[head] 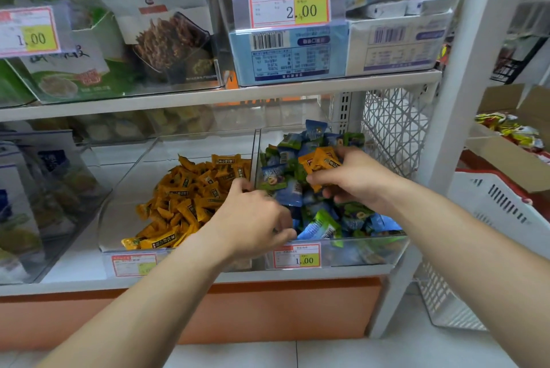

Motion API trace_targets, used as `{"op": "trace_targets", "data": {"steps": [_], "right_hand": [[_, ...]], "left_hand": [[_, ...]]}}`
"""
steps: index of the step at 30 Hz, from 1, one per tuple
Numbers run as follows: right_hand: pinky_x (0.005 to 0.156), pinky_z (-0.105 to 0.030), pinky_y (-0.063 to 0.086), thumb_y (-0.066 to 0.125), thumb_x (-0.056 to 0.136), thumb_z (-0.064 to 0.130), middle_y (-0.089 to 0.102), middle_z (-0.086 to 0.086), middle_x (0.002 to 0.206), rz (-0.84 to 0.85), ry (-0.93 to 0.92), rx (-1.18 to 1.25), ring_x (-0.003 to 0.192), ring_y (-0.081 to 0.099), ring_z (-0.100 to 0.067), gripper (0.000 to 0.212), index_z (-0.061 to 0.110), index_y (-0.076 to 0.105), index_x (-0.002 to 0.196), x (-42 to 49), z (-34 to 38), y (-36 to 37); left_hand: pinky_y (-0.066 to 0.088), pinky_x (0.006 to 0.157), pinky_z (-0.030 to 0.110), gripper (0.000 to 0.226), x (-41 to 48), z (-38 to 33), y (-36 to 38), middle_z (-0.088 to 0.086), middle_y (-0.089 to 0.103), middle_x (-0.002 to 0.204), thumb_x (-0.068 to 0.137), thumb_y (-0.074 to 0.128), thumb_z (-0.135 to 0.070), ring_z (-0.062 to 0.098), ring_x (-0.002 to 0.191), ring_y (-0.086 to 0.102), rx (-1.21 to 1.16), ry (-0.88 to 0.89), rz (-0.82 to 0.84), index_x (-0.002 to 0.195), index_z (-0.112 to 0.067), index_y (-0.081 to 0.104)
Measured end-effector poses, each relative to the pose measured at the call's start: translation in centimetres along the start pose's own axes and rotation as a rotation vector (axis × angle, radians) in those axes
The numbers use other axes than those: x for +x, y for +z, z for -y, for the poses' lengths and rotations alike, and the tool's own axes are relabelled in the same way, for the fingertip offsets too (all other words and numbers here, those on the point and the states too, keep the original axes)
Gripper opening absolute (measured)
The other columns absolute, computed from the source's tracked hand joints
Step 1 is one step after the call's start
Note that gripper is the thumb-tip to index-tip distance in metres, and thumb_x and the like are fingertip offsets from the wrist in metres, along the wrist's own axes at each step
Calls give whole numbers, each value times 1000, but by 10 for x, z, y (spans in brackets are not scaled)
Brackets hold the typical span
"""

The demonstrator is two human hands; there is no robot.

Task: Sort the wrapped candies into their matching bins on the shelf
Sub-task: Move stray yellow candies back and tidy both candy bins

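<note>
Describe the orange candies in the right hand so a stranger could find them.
On the lower shelf, find the right-hand clear bin of blue and green candies. Above it, the right hand pinches orange candies, the only orange wrappers there.

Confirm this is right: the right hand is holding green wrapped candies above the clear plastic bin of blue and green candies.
Not quite. The head view shows the right hand holding orange wrapped candies, not green ones. It does hold them above the clear plastic bin of blue and green candies.
</note>
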State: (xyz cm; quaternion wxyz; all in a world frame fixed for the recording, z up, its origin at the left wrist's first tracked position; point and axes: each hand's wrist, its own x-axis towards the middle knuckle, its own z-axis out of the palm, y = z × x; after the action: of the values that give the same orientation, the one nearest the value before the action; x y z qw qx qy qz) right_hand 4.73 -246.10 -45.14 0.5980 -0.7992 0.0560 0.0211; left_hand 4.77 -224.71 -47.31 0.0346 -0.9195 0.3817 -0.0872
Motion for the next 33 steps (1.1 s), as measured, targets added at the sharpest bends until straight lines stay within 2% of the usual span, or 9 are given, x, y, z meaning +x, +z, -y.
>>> {"op": "trace_targets", "data": {"steps": [9, 11, 13, 15, 20, 23, 27, 30, 33], "right_hand": [[45, -24, 47, 93, 65, 21, 73, -9, 81, 109, 74, 16, 57, 64, -16, 63, 6, 59, 115, -12, -8, -6], [47, -24, 48, 92, 66, 20, 71, -9, 82, 118, 83, 24, 58, 64, -16, 64, 5, 57, 118, -14, -6, -4], [48, -24, 48, 89, 70, 17, 70, -9, 85, 129, 88, 45, 59, 65, -15, 64, 6, 55, 123, -15, -4, 1], [50, -24, 47, 84, 74, 12, 71, -10, 87, 151, 93, 97, 61, 65, -15, 57, 9, 56, 123, -16, -1, 6], [54, -25, 45, 73, 84, 11, 64, -9, 82, 174, 79, 289, 62, 60, -14, 24, 10, 63, 107, -17, 13, 30], [61, -26, 47, 73, 88, 18, 69, -8, 89, 172, 9, 303, 70, 63, -15, 21, 15, 65, 107, -15, 23, 53], [72, -33, 53, 75, 87, 29, 74, -10, 98, 133, -101, 113, 81, 67, -19, 27, 15, 66, 108, -5, 35, 85], [75, -38, 57, 78, 80, 27, 73, -11, 93, 127, -186, -95, 83, 68, -22, 24, 13, 68, 97, 7, 47, 108], [87, -39, 56, 82, 75, 34, 69, -4, 106, 110, -309, -372, 97, 65, -22, 48, 14, 64, 114, 18, 62, 130]], "left_hand": [[18, 96, 39, 19, 0, -7, -1, -14, 69, 91, 97, 55, -38, 11, 98, 55, 58, -41, 9, 103, -37, 73], [33, 100, 35, 19, 0, -7, -6, -17, 72, 95, 97, 56, -34, 5, 94, 61, -117, -89, -101, 104, -38, 73], [52, 83, 21, 19, -3, -4, -16, -20, 72, 90, 96, 58, -29, -4, 82, 64, -354, -217, -276, 102, -37, 74], [53, 66, 13, 19, -7, -3, -20, -20, 70, 89, 97, 58, -24, -6, 77, 65, -588, -369, -450, 102, -36, 71], [61, 64, 30, 28, -13, -7, -25, 5, 73, 99, 104, 45, -10, 22, 78, 76, -1397, -652, -489, 118, -26, 65], [61, 68, 30, 32, -16, -2, -29, 1, 77, 87, 100, 47, -4, 21, 80, 75, -1639, -705, -492, 109, -27, 67], [61, 75, 35, 20, -22, 17, -26, 6, 75, 103, 97, 62, -20, 21, 89, 75, -1724, -748, -566, 116, -19, 64], [61, 77, 35, 40, -27, 36, -17, 6, 70, 115, 88, 74, -33, 18, 98, 72, -1637, -837, -611, 122, -17, 62], [61, 77, 38, 39, -30, 58, -10, 6, 71, 111, 86, 76, -30, 19, 95, 72, -1534, -911, -712, 120, -16, 62]]}}
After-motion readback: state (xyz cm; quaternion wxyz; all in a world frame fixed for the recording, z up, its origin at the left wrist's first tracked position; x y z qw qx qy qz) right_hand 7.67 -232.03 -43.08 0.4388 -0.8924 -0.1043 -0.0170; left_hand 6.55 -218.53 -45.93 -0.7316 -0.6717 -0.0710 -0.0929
